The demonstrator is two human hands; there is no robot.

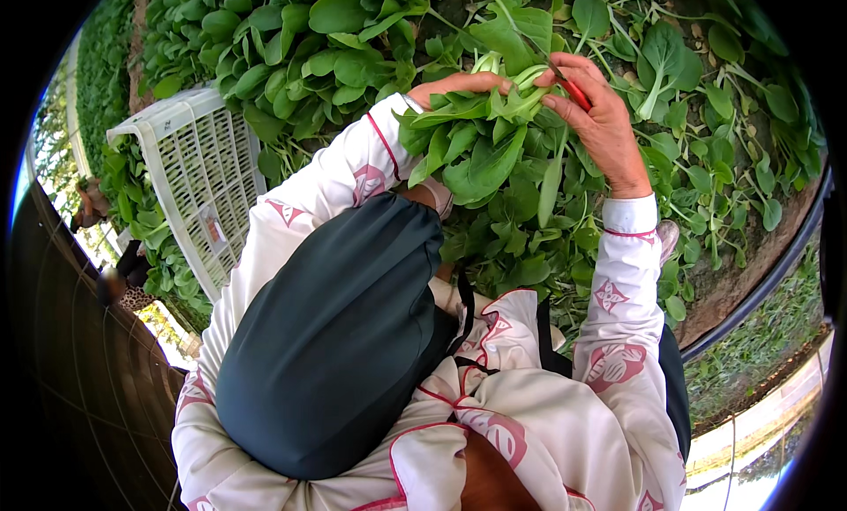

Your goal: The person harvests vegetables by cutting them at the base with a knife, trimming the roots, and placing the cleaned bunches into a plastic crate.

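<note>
My left hand point(463, 86) is closed around a bunch of leafy greens point(486, 160), its leaves hanging toward me and its pale stem ends pointing away. My right hand point(599, 117) grips a knife by its red handle point(574, 91). The thin blade slants up and to the left, past a broad leaf point(516, 38). The thumb and fingertips of my right hand are against the stems of the bunch. Part of my left hand is hidden behind the leaves.
A white plastic crate point(198, 174) stands at the left beside dense greens point(298, 55). Cut or loose leaves and small plants point(701, 134) cover the soil at right. A dark hose or pipe point(761, 286) edges the bed. Another person point(129, 279) is at far left.
</note>
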